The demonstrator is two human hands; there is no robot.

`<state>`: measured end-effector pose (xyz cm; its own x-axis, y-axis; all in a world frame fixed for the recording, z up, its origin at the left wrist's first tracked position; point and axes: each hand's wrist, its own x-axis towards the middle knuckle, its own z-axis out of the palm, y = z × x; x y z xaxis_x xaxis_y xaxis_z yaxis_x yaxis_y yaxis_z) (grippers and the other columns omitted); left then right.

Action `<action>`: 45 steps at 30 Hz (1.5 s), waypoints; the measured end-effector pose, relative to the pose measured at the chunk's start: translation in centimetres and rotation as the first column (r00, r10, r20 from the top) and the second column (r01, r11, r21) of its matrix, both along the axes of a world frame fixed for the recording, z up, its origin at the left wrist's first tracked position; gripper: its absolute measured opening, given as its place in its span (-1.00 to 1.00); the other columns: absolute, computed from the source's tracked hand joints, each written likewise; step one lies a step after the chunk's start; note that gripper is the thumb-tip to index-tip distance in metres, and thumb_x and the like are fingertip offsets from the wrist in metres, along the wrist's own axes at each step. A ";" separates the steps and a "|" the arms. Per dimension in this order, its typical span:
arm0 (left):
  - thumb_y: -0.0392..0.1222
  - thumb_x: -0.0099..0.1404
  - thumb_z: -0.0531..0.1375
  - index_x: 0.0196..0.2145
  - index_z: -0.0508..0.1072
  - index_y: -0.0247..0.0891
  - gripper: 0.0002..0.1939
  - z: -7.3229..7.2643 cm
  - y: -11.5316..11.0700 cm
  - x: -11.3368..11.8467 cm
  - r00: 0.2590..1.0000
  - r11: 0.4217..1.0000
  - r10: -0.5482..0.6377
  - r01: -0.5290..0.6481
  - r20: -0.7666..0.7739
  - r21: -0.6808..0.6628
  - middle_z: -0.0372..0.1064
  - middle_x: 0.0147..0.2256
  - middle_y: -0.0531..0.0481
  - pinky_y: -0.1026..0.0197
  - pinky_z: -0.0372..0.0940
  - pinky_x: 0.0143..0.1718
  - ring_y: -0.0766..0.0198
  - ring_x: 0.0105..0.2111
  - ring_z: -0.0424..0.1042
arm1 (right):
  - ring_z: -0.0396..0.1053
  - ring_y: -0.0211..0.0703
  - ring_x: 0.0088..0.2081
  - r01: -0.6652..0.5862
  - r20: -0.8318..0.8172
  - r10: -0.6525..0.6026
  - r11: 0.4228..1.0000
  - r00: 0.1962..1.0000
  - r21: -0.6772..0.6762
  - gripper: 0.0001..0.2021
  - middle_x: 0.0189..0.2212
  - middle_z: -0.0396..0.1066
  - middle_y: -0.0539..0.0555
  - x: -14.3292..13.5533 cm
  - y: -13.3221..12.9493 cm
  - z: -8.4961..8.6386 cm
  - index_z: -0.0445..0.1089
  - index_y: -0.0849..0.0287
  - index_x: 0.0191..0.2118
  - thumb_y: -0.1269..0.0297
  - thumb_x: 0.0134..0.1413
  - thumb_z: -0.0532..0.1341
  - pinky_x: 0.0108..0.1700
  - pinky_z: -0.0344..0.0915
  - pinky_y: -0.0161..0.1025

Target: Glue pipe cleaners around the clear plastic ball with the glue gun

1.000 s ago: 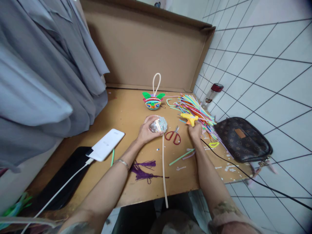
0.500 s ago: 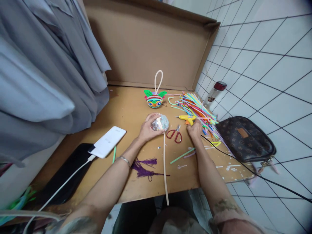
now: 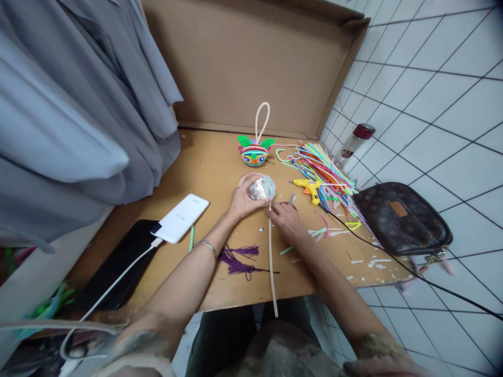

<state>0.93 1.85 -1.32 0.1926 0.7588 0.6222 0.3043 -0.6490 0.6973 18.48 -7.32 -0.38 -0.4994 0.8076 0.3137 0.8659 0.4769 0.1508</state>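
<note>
My left hand [image 3: 244, 198] is wrapped round a clear ball [image 3: 262, 187] with a pale, shiny filling. From the ball's lower edge a cream pipe cleaner [image 3: 272, 267] hangs down past the table's front edge. My right hand [image 3: 288, 220] has its fingertips closed on that strip, just below the ball. Red-handled scissors [image 3: 293, 199] are mostly hidden behind the right hand. A yellow glue gun [image 3: 308, 187] lies to the right, held by no hand. Purple tassels [image 3: 239, 260] rest on the table in front of the ball.
A colourful lion-head ornament [image 3: 254, 154] with a cream loop stands at the back. Bundled pipe cleaners [image 3: 326, 173], a bottle [image 3: 353, 144] and a brown bag [image 3: 404, 220] are at right. The glue gun's black cord crosses the right side. A white phone [image 3: 184, 217] lies left.
My right hand has let go of the glue gun and moved left to the pipe cleaner beneath the ball. My left hand still holds the ball. The view has shifted slightly.
</note>
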 end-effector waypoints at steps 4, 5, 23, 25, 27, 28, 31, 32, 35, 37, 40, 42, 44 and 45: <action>-0.17 -0.05 0.43 0.05 0.44 -0.22 -0.34 0.0 0.0 -0.1 0.999 0.999 0.031 -0.030 0.021 -0.019 0.36 0.10 -0.15 -0.04 0.27 0.25 0.02 0.15 0.38 | 0.28 -0.09 -0.22 -0.124 0.212 0.143 0.987 0.967 -0.101 -0.78 -0.27 0.44 0.20 -0.7 0.7 0.7 0.49 0.24 -0.25 0.49 0.30 0.08 -0.20 0.17 -0.19; -0.17 -0.05 0.43 0.05 0.44 -0.22 -0.34 0.1 0.0 -0.1 0.999 0.999 0.028 -0.028 0.023 -0.024 0.36 0.10 -0.15 -0.04 0.27 0.24 0.02 0.14 0.38 | 0.28 -0.10 -0.22 -0.161 0.233 0.184 0.980 0.955 -0.114 -0.78 -0.29 0.44 0.18 -0.5 0.9 0.8 0.48 0.24 -0.25 0.48 0.30 0.08 -0.20 0.18 -0.20; -0.20 -0.07 0.42 0.04 0.44 -0.24 -0.34 0.0 0.3 -0.1 0.999 0.998 0.030 -0.029 0.022 -0.055 0.39 0.10 -0.16 -0.10 0.28 0.23 -0.02 0.13 0.39 | 0.43 -0.18 -0.26 0.211 -0.966 0.075 0.969 0.246 0.128 -0.77 -0.32 0.40 0.04 -0.6 1.7 2.7 0.33 0.11 -0.17 0.10 0.31 0.05 -0.12 0.42 -0.17; -0.18 -0.06 0.42 0.05 0.44 -0.22 -0.34 0.0 0.3 -0.2 1.000 0.999 0.024 -0.024 0.009 -0.034 0.39 0.11 -0.16 -0.12 0.28 0.23 -0.02 0.14 0.39 | 0.42 -0.14 -0.19 0.205 -0.937 0.123 0.958 0.328 0.198 -0.68 -0.25 0.40 0.10 -1.8 2.0 3.2 0.40 0.11 -0.18 0.09 0.36 -0.03 -0.07 0.41 -0.15; -0.16 -0.05 0.42 0.05 0.44 -0.22 -0.35 -0.1 0.3 -0.2 1.000 1.000 0.014 -0.014 0.006 -0.012 0.40 0.10 -0.16 -0.12 0.28 0.23 -0.03 0.15 0.38 | 0.41 -0.09 -0.05 0.143 -0.886 0.190 0.951 0.423 0.273 -0.62 -0.08 0.38 0.18 -2.6 2.0 3.3 0.44 0.12 -0.08 0.08 0.38 -0.06 0.00 0.41 -0.12; -0.15 -0.04 0.42 0.05 0.44 -0.21 -0.35 -0.2 0.3 -0.3 1.000 1.000 0.008 -0.008 0.006 -0.004 0.40 0.10 -0.17 -0.12 0.28 0.22 -0.02 0.15 0.38 | 0.40 -0.07 0.00 0.108 -0.861 0.220 0.948 0.460 0.299 -0.61 -0.02 0.35 0.20 -2.8 2.0 3.2 0.44 0.12 -0.03 0.08 0.39 -0.07 0.03 0.40 -0.10; -0.13 -0.02 0.41 0.04 0.44 -0.23 -0.36 -0.2 0.3 -0.4 1.000 1.000 -0.012 0.012 0.004 0.020 0.41 0.10 -0.19 -0.11 0.29 0.21 -0.02 0.15 0.38 | 0.40 -0.06 0.04 0.048 -0.815 0.243 0.948 0.526 0.313 -0.63 -0.02 0.38 0.18 -2.8 1.7 2.3 0.45 0.08 0.04 0.12 0.39 -0.04 0.09 0.39 -0.09; -0.13 -0.01 0.41 0.04 0.44 -0.23 -0.37 -0.2 0.3 -0.4 1.000 0.999 -0.018 0.018 -0.001 0.029 0.40 0.10 -0.20 -0.10 0.29 0.21 -0.02 0.15 0.38 | 0.41 -0.06 0.03 0.048 -0.809 0.230 0.952 0.541 0.303 -0.64 -0.04 0.40 0.18 -2.7 1.6 1.9 0.46 0.07 0.04 0.15 0.38 -0.02 0.09 0.39 -0.09; -0.14 0.00 0.40 0.05 0.43 -0.22 -0.38 -0.1 0.3 -0.5 1.000 0.999 -0.018 0.019 -0.019 0.037 0.40 0.11 -0.20 -0.11 0.29 0.21 -0.02 0.15 0.38 | 0.43 -0.06 0.05 0.065 -0.782 0.184 0.959 0.596 0.276 -0.66 -0.02 0.44 0.17 -2.1 1.6 1.0 0.46 0.06 0.07 0.21 0.36 0.02 0.12 0.40 -0.08; -0.15 -0.01 0.41 0.06 0.43 -0.19 -0.37 0.0 0.3 -0.5 0.999 0.999 -0.015 0.016 -0.039 0.033 0.39 0.12 -0.18 -0.11 0.28 0.22 -0.02 0.15 0.38 | 0.44 -0.07 0.07 0.067 -0.758 0.176 0.958 0.627 0.278 -0.65 0.01 0.46 0.17 -1.8 1.9 0.6 0.46 0.05 0.09 0.24 0.36 0.01 0.14 0.40 -0.07; -0.16 -0.01 0.41 0.06 0.42 -0.17 -0.36 0.1 0.3 -0.5 0.998 0.999 -0.012 0.014 -0.056 0.043 0.39 0.12 -0.17 -0.11 0.27 0.23 -0.02 0.16 0.37 | 0.43 -0.07 0.10 0.013 -0.739 0.225 0.953 0.634 0.302 -0.62 0.03 0.49 0.16 -1.8 2.3 0.0 0.45 0.03 0.12 0.26 0.37 -0.02 0.21 0.36 -0.05; -0.16 -0.01 0.40 0.06 0.42 -0.18 -0.36 0.0 0.3 -0.5 0.998 0.998 -0.011 0.014 -0.056 0.053 0.39 0.12 -0.17 -0.11 0.27 0.23 -0.02 0.17 0.37 | 0.43 -0.08 0.12 -0.041 -0.735 0.264 0.951 0.625 0.307 -0.61 0.04 0.49 0.16 -1.9 2.4 -0.2 0.43 0.02 0.15 0.28 0.37 -0.02 0.23 0.35 -0.05; -0.17 0.00 0.39 0.07 0.42 -0.19 -0.37 -0.1 0.4 -0.5 0.998 0.998 -0.013 0.017 -0.055 0.061 0.39 0.12 -0.17 -0.12 0.27 0.24 -0.02 0.18 0.36 | 0.42 -0.08 0.13 -0.074 -0.730 0.285 0.949 0.622 0.307 -0.61 0.06 0.48 0.15 -2.0 2.4 -0.4 0.42 0.01 0.17 0.30 0.37 -0.02 0.24 0.36 -0.05; -0.17 0.00 0.39 0.07 0.42 -0.19 -0.37 -0.1 0.4 -0.5 0.998 0.998 -0.016 0.019 -0.056 0.064 0.39 0.12 -0.17 -0.11 0.26 0.24 -0.02 0.18 0.36 | 0.42 -0.09 0.13 -0.082 -0.726 0.289 0.948 0.624 0.307 -0.61 0.06 0.48 0.15 -2.1 2.3 -0.4 0.42 0.02 0.17 0.31 0.37 -0.02 0.23 0.36 -0.06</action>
